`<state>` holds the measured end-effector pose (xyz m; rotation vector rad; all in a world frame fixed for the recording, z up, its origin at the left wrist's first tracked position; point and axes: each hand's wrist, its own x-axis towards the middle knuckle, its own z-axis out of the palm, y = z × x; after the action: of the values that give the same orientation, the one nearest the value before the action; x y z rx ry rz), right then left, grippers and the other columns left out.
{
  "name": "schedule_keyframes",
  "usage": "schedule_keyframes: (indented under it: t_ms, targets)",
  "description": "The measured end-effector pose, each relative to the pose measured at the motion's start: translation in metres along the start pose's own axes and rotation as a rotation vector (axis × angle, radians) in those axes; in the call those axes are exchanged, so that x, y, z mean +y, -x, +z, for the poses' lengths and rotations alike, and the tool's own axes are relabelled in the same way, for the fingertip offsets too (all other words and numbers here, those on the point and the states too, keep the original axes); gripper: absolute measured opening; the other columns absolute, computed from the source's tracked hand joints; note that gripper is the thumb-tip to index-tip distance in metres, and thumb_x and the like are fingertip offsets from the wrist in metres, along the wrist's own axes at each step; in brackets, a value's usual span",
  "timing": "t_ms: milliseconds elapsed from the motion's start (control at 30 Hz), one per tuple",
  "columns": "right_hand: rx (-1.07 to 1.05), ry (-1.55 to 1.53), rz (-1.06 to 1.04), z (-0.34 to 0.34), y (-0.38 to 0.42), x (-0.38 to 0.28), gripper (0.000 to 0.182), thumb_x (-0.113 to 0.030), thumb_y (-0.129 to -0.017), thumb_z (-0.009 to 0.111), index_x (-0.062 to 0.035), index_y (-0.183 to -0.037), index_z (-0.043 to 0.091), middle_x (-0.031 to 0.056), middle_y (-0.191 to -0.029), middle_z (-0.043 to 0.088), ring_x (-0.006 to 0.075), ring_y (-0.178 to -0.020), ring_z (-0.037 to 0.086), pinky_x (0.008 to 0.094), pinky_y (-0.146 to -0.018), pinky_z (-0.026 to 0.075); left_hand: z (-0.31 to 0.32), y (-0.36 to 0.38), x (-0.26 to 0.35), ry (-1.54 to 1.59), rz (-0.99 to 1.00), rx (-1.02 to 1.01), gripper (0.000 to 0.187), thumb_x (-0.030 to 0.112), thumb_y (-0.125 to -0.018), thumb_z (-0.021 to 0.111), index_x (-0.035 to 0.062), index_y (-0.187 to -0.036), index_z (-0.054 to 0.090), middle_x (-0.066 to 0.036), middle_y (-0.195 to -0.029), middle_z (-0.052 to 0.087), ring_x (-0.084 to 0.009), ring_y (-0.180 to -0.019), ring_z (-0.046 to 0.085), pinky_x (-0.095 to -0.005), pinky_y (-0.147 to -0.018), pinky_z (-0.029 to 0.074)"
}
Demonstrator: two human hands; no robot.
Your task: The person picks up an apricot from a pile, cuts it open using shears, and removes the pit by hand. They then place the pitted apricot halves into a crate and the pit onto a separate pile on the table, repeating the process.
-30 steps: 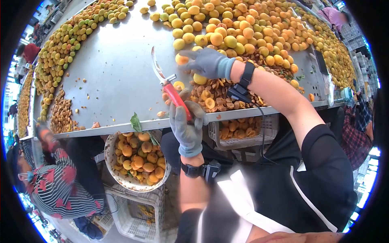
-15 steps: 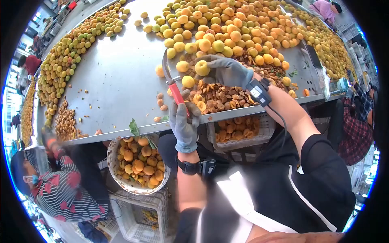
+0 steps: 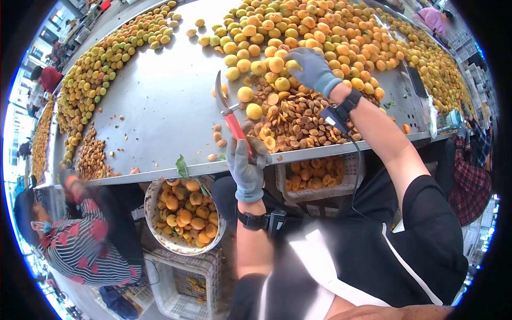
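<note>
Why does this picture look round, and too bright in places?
Head view: dark corners and a bowed table edge suggest a wide lens; head view: glare whitens the table's far part, haze softens white cloth; head view: knife fairly crisp.

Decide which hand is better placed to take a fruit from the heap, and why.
The right hand looks better placed: it is at the fruit heap, with no tool visible in it. The left hand holds the red-handled knife near the table edge, farther from the heap.

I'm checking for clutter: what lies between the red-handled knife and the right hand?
In the head view, yellow-orange fruits and part of a pile of brown pits lie on the table between the knife and the right hand.
</note>
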<state>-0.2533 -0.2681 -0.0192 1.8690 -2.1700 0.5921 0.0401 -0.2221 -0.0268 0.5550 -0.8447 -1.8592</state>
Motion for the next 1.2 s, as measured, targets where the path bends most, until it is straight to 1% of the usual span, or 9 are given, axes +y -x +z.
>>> schedule_keyframes:
  t_ms: [133, 333, 400, 567, 667, 733, 800, 933, 1200]
  targets:
    - [-0.152, -0.267, -0.369, 0.027, -0.041, -0.068, 0.032, -0.025, -0.081, 0.062, -0.0142, -0.111, 0.061, 0.0094, -0.112, 0.061, 0.0323, -0.100, 0.059, 0.0412, -0.087, 0.047, 0.003, -0.003, 0.002, -0.005, 0.005, -0.005, 0.050, 0.037, -0.096, 0.048, -0.0028, -0.126, 0.045, -0.005, -0.068, 0.052, -0.0090, -0.045, 0.039, -0.0248, -0.047, 0.041]
    - [-0.409, -0.075, -0.488, 0.084, -0.072, -0.158, 0.032, -0.017, -0.080, 0.060, -0.0120, -0.112, 0.062, 0.0113, -0.115, 0.060, 0.0316, -0.101, 0.061, 0.0394, -0.085, 0.050, -0.008, -0.004, 0.002, 0.009, 0.041, 0.004, 0.043, 0.032, -0.096, 0.050, -0.0016, -0.123, 0.050, -0.006, -0.069, 0.057, -0.0076, -0.047, 0.045, -0.0177, -0.043, 0.034]
    - [-0.545, 0.287, -0.377, 0.090, -0.078, -0.168, 0.026, -0.013, -0.083, 0.056, -0.0116, -0.107, 0.065, 0.0121, -0.114, 0.061, 0.0321, -0.101, 0.061, 0.0386, -0.085, 0.050, -0.011, -0.003, 0.006, 0.060, 0.020, 0.062, 0.042, 0.031, -0.096, 0.049, -0.0014, -0.123, 0.049, -0.006, -0.069, 0.056, -0.0083, -0.047, 0.046, -0.0178, -0.043, 0.034]
    - [-0.353, -0.168, -0.279, 0.081, -0.065, -0.130, 0.023, -0.024, -0.083, 0.063, -0.0076, -0.099, 0.066, 0.0142, -0.105, 0.063, 0.0306, -0.101, 0.061, 0.0361, -0.083, 0.051, -0.012, -0.006, 0.008, 0.099, 0.040, 0.086, 0.044, 0.032, -0.096, 0.048, -0.0017, -0.125, 0.046, -0.005, -0.068, 0.054, -0.0085, -0.047, 0.043, -0.0209, -0.042, 0.034]
    - [-0.446, -0.795, 0.062, 0.021, -0.034, -0.123, 0.037, -0.036, -0.085, 0.065, -0.0045, -0.104, 0.061, 0.0104, -0.102, 0.063, 0.0244, -0.094, 0.063, 0.0313, -0.077, 0.053, -0.006, -0.005, 0.008, 0.025, -0.006, 0.037, 0.046, 0.033, -0.097, 0.047, -0.0022, -0.127, 0.046, -0.004, -0.068, 0.052, -0.0079, -0.046, 0.041, -0.0239, -0.043, 0.036]
    - [-0.471, -1.522, 0.481, -0.020, 0.006, -0.118, 0.047, -0.044, -0.089, 0.062, -0.0044, -0.112, 0.054, 0.0051, -0.100, 0.062, 0.0155, -0.087, 0.063, 0.0250, -0.069, 0.051, 0.002, -0.004, 0.007, -0.012, -0.052, -0.003, 0.045, 0.031, -0.097, 0.048, -0.0022, -0.127, 0.046, -0.005, -0.069, 0.053, -0.0082, -0.046, 0.042, -0.0240, -0.044, 0.038]
    - [-0.526, -1.621, 0.513, -0.043, 0.041, -0.097, 0.048, -0.044, -0.090, 0.060, -0.0063, -0.118, 0.049, 0.0018, -0.100, 0.060, 0.0100, -0.082, 0.061, 0.0209, -0.066, 0.048, 0.007, 0.001, -0.001, -0.050, -0.033, -0.175, 0.043, 0.028, -0.097, 0.049, -0.0018, -0.128, 0.045, -0.007, -0.073, 0.056, -0.0095, -0.049, 0.046, -0.0236, -0.050, 0.044]
    - [-0.441, -1.522, 0.532, -0.098, 0.104, -0.077, 0.041, -0.031, -0.088, 0.066, -0.0052, -0.118, 0.053, 0.0004, -0.096, 0.058, 0.0057, -0.083, 0.055, 0.0207, -0.069, 0.046, 0.020, 0.014, -0.018, -0.253, -0.119, -0.277, 0.051, 0.019, -0.090, 0.063, 0.0002, -0.132, 0.042, -0.006, -0.089, 0.060, -0.0104, -0.068, 0.056, -0.0226, -0.062, 0.048]
    - [-0.224, -1.281, 0.473, -0.136, 0.214, -0.043, 0.048, -0.037, -0.079, 0.075, -0.0066, -0.110, 0.054, 0.0015, -0.098, 0.055, 0.0108, -0.092, 0.053, 0.0261, -0.083, 0.045, 0.056, 0.066, -0.016, -0.359, -0.280, -0.467, 0.060, 0.013, -0.087, 0.062, 0.0001, -0.140, 0.036, -0.007, -0.099, 0.061, -0.0082, -0.078, 0.053, -0.0212, -0.069, 0.045]
